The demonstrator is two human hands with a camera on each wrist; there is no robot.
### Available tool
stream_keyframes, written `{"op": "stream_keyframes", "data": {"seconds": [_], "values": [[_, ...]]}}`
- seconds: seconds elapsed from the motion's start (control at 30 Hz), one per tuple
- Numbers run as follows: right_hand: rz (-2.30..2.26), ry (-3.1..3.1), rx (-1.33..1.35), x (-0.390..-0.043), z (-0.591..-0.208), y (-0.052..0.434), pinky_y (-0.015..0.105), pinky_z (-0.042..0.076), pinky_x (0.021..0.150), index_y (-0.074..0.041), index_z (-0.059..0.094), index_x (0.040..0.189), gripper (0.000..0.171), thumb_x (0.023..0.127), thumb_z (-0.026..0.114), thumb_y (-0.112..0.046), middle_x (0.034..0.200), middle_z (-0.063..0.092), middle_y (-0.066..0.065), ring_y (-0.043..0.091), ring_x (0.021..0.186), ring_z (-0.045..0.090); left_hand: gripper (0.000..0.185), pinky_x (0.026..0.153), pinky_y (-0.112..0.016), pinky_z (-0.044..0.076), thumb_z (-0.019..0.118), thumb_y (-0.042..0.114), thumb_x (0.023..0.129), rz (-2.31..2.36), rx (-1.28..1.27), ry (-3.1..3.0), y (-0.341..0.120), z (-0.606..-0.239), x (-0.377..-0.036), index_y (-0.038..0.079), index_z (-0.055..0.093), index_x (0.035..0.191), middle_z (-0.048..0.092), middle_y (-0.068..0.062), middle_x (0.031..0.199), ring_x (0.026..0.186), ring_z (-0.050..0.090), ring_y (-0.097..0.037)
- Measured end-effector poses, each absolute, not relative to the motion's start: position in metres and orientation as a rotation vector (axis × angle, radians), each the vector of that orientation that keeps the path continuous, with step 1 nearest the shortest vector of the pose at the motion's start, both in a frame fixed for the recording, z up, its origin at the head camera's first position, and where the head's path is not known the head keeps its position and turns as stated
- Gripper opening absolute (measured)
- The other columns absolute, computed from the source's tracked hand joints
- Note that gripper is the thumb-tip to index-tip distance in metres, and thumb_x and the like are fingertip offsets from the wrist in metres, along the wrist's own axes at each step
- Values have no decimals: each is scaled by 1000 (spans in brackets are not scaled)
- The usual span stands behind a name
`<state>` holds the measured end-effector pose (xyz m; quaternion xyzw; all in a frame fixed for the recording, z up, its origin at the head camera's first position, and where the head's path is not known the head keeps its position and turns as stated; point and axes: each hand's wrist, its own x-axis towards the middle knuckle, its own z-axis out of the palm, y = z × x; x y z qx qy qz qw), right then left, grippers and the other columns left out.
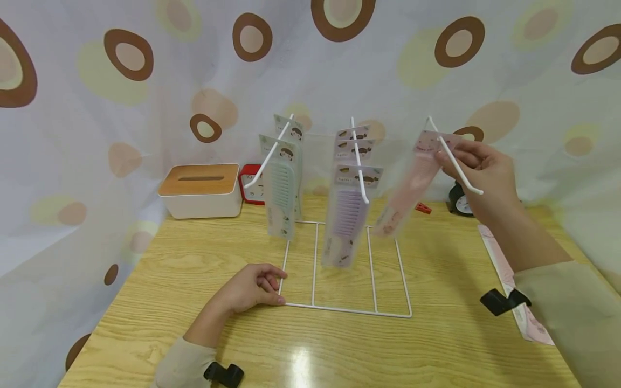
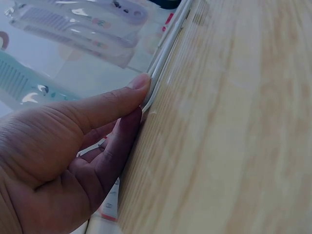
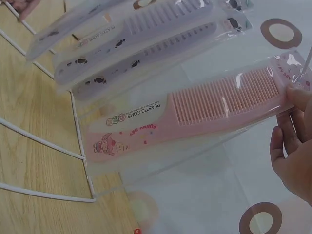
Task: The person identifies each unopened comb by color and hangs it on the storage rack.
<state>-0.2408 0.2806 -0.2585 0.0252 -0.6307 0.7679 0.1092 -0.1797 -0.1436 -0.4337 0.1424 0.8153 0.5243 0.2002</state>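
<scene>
My right hand point(image 1: 485, 175) pinches the top of a packaged pink comb point(image 1: 412, 180) at the right prong of a white wire display rack point(image 1: 349, 310). The prong crosses the card's top; I cannot tell whether it passes through the hole. In the right wrist view the pink comb point(image 3: 224, 100) hangs slanted in its clear sleeve. Down on the table, my left hand point(image 1: 252, 288) grips the rack's front left corner between thumb and fingers. Packaged purple combs point(image 1: 346, 215) hang on the middle prong, green combs point(image 1: 281, 188) on the left one.
Another pink package point(image 1: 499, 253) lies on the table at the right, partly behind my right forearm. Along the back stand a tissue box point(image 1: 201, 202) with a wooden lid, a red clock point(image 1: 252, 186) and a black round clock point(image 1: 461, 200). A red clip point(image 1: 423, 208) lies nearby.
</scene>
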Motion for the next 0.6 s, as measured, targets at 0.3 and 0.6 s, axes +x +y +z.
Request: {"op": "stream_keyframes", "data": {"seconds": [0.3, 0.6], "values": [[2425, -1689, 120, -269, -264, 288, 22, 59, 72, -3, 68, 102, 21, 84, 75, 3, 86, 75, 4, 12, 81, 74, 51, 72, -27, 52, 86, 9, 77, 1463, 391, 2279, -143, -435, -181, -1, 64, 122, 60, -8, 90, 75, 64, -14], [2510, -1641, 186, -269, -264, 293, 28, 59, 76, -1, 71, 108, 24, 86, 70, 9, 88, 75, 8, 15, 84, 74, 51, 72, -27, 52, 86, 9, 77, 1461, 392, 2289, -144, -435, -181, -1, 64, 122, 60, -8, 90, 74, 63, -14]]}}
